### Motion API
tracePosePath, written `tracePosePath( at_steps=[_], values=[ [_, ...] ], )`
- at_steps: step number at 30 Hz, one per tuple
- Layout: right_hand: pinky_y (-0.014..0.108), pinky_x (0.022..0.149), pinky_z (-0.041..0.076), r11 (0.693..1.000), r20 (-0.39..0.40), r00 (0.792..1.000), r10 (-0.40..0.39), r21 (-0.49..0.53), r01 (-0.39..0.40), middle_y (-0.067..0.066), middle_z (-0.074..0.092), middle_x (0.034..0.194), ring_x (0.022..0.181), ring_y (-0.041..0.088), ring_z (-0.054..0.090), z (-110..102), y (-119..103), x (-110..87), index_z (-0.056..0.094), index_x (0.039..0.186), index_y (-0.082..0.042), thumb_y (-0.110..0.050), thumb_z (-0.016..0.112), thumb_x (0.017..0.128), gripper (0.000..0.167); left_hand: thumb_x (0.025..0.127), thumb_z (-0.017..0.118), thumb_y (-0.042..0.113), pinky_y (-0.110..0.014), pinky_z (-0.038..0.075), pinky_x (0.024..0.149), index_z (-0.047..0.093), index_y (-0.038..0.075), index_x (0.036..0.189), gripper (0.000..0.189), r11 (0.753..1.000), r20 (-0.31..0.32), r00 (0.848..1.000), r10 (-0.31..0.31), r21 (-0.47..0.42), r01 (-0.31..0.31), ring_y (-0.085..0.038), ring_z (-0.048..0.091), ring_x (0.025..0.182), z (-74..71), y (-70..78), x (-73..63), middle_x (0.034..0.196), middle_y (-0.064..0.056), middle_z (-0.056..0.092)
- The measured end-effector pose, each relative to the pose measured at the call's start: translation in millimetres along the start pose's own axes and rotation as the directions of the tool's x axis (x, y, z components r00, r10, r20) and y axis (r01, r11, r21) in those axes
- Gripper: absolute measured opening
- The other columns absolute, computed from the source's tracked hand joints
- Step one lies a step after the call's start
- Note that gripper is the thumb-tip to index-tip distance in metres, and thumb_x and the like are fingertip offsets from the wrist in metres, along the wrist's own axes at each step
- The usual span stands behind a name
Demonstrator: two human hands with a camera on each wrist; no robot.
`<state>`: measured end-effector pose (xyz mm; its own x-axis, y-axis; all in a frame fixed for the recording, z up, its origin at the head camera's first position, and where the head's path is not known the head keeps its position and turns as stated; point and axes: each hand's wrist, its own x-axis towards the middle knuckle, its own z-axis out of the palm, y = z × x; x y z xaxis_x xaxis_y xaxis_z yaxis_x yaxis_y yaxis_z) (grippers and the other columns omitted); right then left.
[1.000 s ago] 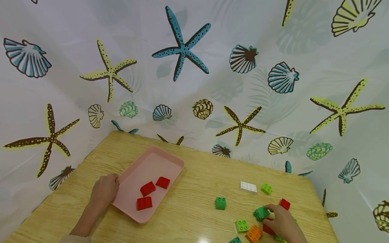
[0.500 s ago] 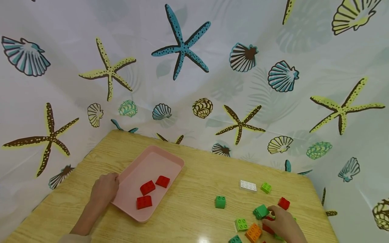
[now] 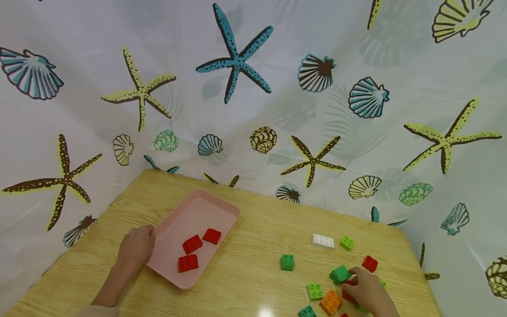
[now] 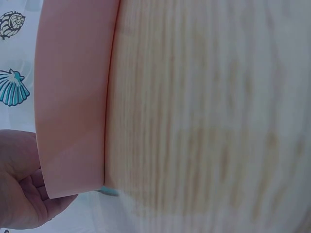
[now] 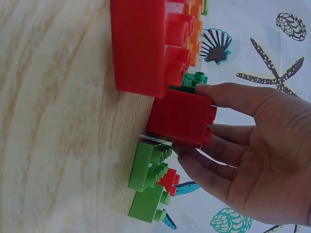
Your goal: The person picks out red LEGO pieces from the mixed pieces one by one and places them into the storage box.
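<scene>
My left hand (image 3: 136,247) grips the near left rim of a pink tray (image 3: 168,224), and the left wrist view has its fingers (image 4: 36,182) curled at the tray wall (image 4: 73,107). Three red blocks (image 3: 192,244) lie in the tray. On the right, my right hand (image 3: 369,288) pinches a red toy building block (image 5: 181,118) between thumb and fingers, low over the table. A dark green block (image 3: 340,274) lies right beside those fingertips. Much of the pinched block is hidden by the hand in the head view.
Around the right hand lie an orange block (image 3: 330,302), a light green block (image 3: 314,291), another red block (image 3: 370,263) and a small lime block (image 3: 346,243). A white block (image 3: 323,241) and a green block (image 3: 287,262) sit farther off. A patterned cloth (image 3: 269,110) stands behind the table.
Both hands stay nearly where they were, left on the tray rim, right at the red block. The head view has shifted very slightly.
</scene>
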<state>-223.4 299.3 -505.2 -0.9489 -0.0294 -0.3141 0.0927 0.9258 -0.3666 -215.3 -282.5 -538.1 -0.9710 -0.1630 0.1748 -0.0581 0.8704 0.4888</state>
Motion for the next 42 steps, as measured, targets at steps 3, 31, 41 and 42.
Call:
tracePosePath(
  at_steps=[3, 31, 41, 42],
  values=[
    [0.043, 0.071, 0.055, 1.000, 0.001, 1.000, 0.006, 0.006, -0.006, 0.008, 0.067, 0.085, 0.075, 0.023, 0.063, 1.2, 0.6, -1.4, 0.058, 0.113, 0.015, -0.020, 0.079, 0.085, 0.049, 0.096, 0.054, 0.002, -0.046, 0.048, 0.050, 0.069, -0.006, 0.099, 0.017, 1.000, 0.016, 1.000, -0.007, 0.004, 0.006, -0.028, 0.058, 0.060, 0.4, -0.2, -1.1, 0.072, -0.015, 0.064],
    [0.035, 0.062, 0.045, 1.000, -0.027, 1.000, 0.004, 0.009, -0.004, 0.005, 0.058, 0.080, 0.068, 0.019, 0.050, 2.6, -3.5, 0.7, 0.053, 0.121, 0.016, -0.014, 0.074, 0.089, 0.049, 0.094, 0.054, 0.000, -0.044, 0.044, 0.048, 0.060, 0.003, 0.073, 0.022, 0.999, -0.039, 0.999, 0.036, 0.017, -0.036, -0.025, 0.051, 0.054, 1.3, 1.2, 0.9, 0.060, -0.007, 0.054],
    [0.037, 0.064, 0.047, 0.999, -0.049, 0.999, -0.017, 0.027, 0.018, 0.006, 0.060, 0.084, 0.071, 0.020, 0.052, -0.4, -1.3, -2.8, 0.054, 0.120, 0.016, -0.016, 0.076, 0.088, 0.051, 0.096, 0.054, 0.000, -0.041, 0.043, 0.048, 0.060, 0.003, 0.074, 0.023, 0.999, -0.006, 1.000, 0.030, 0.023, -0.030, -0.022, 0.049, 0.053, -0.1, 2.1, 0.0, 0.058, -0.004, 0.052],
    [0.038, 0.065, 0.048, 1.000, -0.055, 0.998, -0.016, 0.026, 0.017, 0.006, 0.061, 0.085, 0.072, 0.020, 0.052, -0.8, -1.4, -3.3, 0.054, 0.120, 0.016, -0.016, 0.077, 0.087, 0.051, 0.096, 0.054, 0.000, -0.041, 0.043, 0.048, 0.059, 0.003, 0.073, 0.024, 0.999, -0.001, 1.000, 0.027, 0.023, -0.027, -0.022, 0.049, 0.053, 0.0, 2.4, -0.3, 0.058, -0.004, 0.052]
  ],
)
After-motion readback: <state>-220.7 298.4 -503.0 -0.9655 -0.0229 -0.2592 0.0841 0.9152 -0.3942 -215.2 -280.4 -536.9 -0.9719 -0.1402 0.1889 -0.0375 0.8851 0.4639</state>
